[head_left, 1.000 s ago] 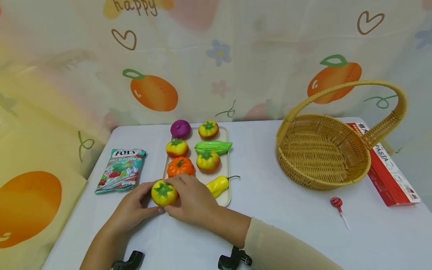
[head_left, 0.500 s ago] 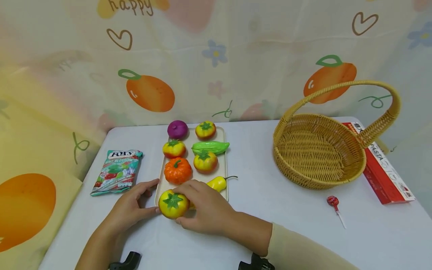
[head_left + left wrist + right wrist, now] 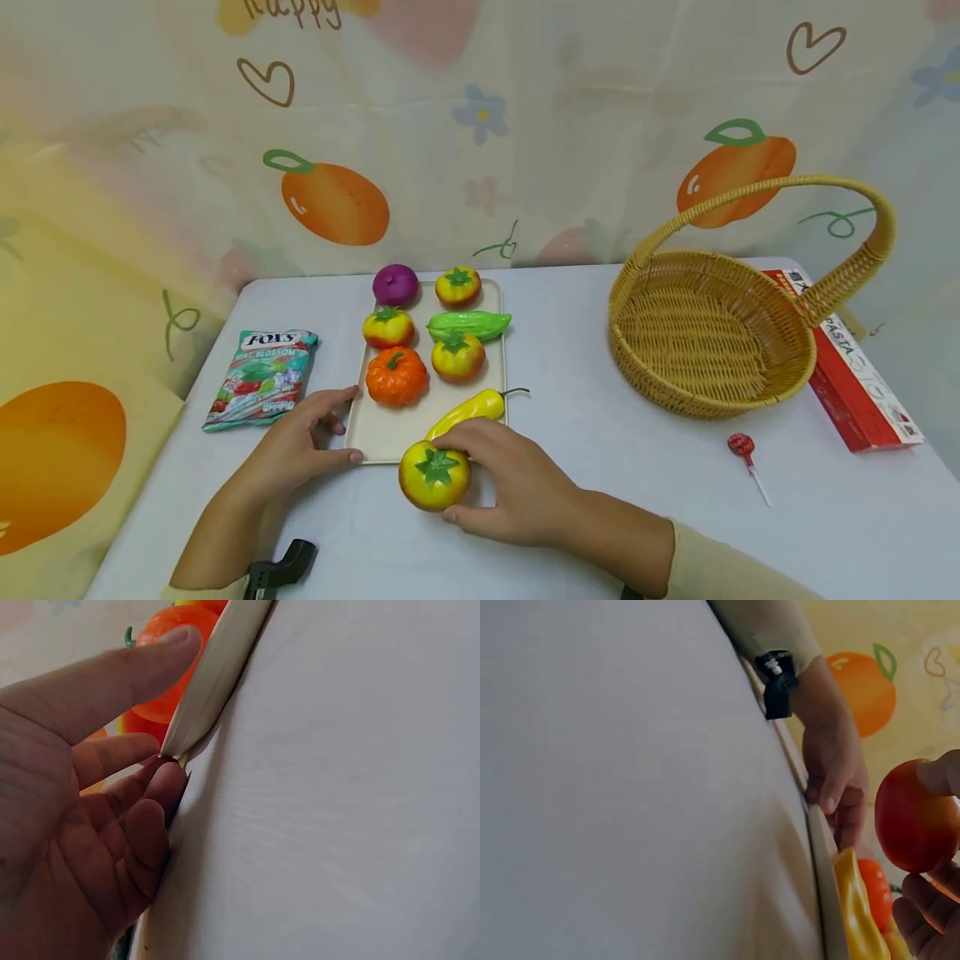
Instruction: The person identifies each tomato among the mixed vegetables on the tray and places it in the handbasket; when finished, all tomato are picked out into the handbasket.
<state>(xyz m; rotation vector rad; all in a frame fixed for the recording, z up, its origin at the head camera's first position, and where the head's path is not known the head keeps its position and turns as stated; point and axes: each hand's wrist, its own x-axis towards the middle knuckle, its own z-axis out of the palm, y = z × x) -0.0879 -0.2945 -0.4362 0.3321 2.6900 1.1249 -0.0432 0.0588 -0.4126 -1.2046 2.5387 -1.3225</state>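
One tomato (image 3: 434, 477) is held clear of the tray (image 3: 386, 432) in the right hand (image 3: 517, 483), fingers curled round it, while the left hand (image 3: 288, 454), fingers parted, touches the rim, seven toy vegetables (image 3: 397, 379) there apparently left to handle.

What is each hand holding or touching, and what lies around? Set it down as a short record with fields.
Right hand: holds a yellow-red fruit, raised clear of the tray
Left hand: touches the tray at its near left corner
On tray: orange pumpkin, yellow pepper, green gourd, three similar fruits
Far left tray corner: purple onion
Left of tray: FOX'S bag
Right of tray: wicker basket, lollipop
Partly hidden by basket: red box
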